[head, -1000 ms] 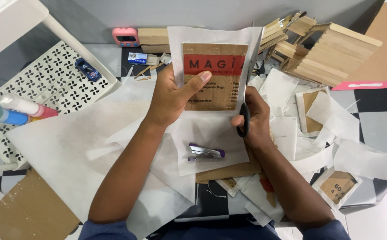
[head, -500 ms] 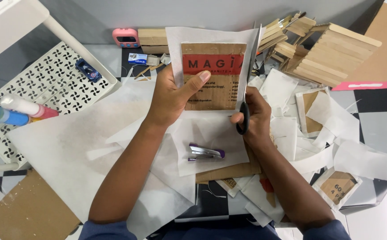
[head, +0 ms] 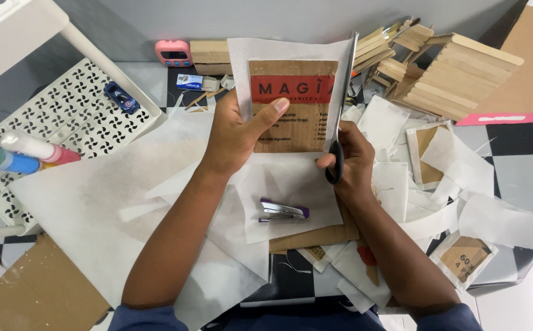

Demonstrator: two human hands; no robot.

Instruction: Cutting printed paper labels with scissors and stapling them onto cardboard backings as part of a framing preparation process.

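- Far left of frame: white perforated tray (head: 64, 116) with cut-out pinwheel holes, hard plastic or metal; glue tubes (head: 24, 153), one blue, one pink-capped, lie across its lower edge.
- Lower left: flat brown cardboard sheet (head: 34, 294), matte, scuffed.
- Left centre: big sheet of thin white tissue-like paper (head: 107, 202), limp, slightly creased, spread under the left forearm.
- Left hand (head: 233, 138), centre frame, closed on the paper-wrapped card (head: 291, 98): thumb over its front, fingers behind, holding it upright toward the camera.
- The card sits upper centre, above and between both hands; long axis runs top to bottom of frame. Stiff brown cardboard with a red band, backed by white paper that overhangs all round; small staples along the edges.
- Below the hands, centre: small silver and purple stapler (head: 283, 210), lying flat on white paper.
- Scissors (head: 342, 110) stand near vertical along the card's right paper margin, blades up and almost closed, parallel to the long axis; dark handle low.
- Right hand (head: 352, 162) clenched round the scissor handle, just right of the card, the nearer hand to the cut edge.
- Upper right: stacks of pale wooden sticks (head: 456, 73), smooth, glued into slabs.
- Right: loose white paper offcuts (head: 499, 220) and small wrapped card pieces on the black-and-white checked floor (head: 517, 159).
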